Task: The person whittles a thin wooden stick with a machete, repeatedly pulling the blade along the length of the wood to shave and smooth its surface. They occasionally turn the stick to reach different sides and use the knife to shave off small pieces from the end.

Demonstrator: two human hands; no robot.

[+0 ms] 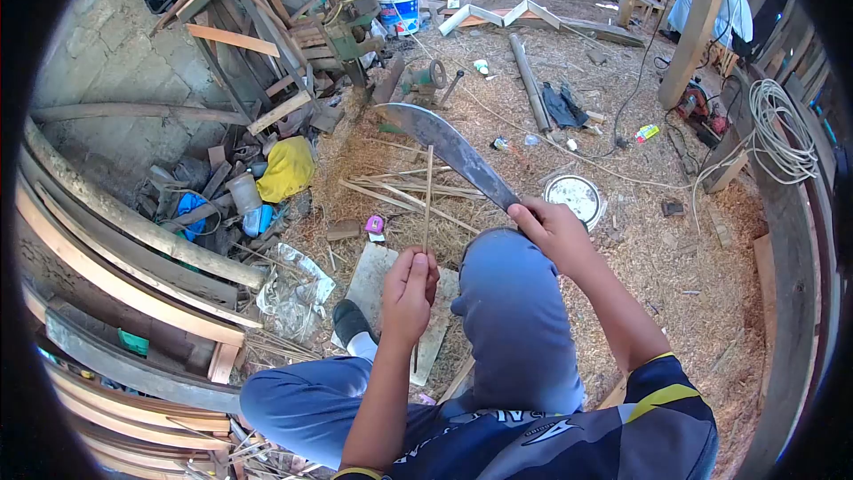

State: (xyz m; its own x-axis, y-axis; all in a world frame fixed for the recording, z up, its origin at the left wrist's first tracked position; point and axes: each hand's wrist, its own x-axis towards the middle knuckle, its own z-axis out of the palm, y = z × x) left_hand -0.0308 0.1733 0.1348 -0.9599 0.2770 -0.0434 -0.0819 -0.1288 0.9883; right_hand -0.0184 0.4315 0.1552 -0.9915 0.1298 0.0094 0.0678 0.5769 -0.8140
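My right hand (553,229) is wrapped round the handle of a machete (453,149), whose broad, dark, curved blade points up and to the left. In my left hand (410,289) a thin bamboo strip (428,196) is pinched and held roughly upright, its top end overlapping the lower edge of the blade in this view. The machete's handle is mostly hidden in my fist. Several similar strips (418,188) lie on the shavings beyond my hands. Close by on the ground is a pink tape measure (374,225).
A flat board (369,271) lies by my left foot. Left stand long timber planks (133,271) and a yellow cloth (286,169). A round white lid (573,200) lies right of my knee. Farther off are a wooden post (697,27), a coiled cable (782,129) and a paint bucket (400,9).
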